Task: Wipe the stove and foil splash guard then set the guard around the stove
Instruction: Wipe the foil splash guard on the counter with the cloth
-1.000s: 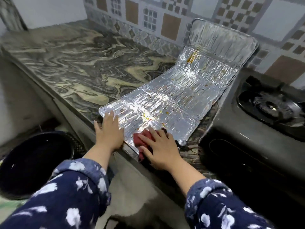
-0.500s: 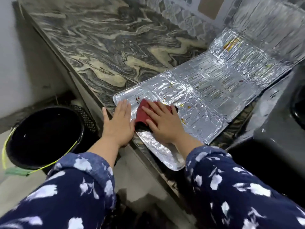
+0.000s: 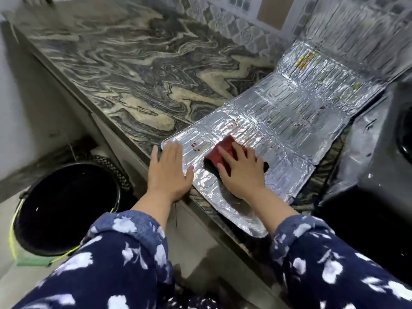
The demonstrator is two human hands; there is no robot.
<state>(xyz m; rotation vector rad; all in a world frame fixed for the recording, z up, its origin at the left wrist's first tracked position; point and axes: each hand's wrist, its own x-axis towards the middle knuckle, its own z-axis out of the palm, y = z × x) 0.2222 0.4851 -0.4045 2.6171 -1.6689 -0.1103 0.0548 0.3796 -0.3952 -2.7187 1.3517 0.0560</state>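
Observation:
The silver foil splash guard (image 3: 289, 121) lies unfolded flat on the marbled counter, its far panel leaning up against the tiled wall. Orange and brown grease marks dot its panels. My right hand (image 3: 240, 172) presses a dark red cloth (image 3: 220, 150) flat onto the near panel. My left hand (image 3: 169, 172) lies flat, fingers spread, on the guard's near left corner at the counter's edge. The dark stove (image 3: 379, 166) sits at the right, mostly cut off by the frame.
The marbled counter (image 3: 133, 63) stretches to the left and back, up to a patterned tile wall (image 3: 234, 25). A black bucket (image 3: 64, 208) with a yellow-green handle stands on the floor below the counter's front edge.
My right hand has slid the red cloth further along the near foil panel, away from my left hand. The left hand stays flat on the guard's corner. The camera has shifted closer.

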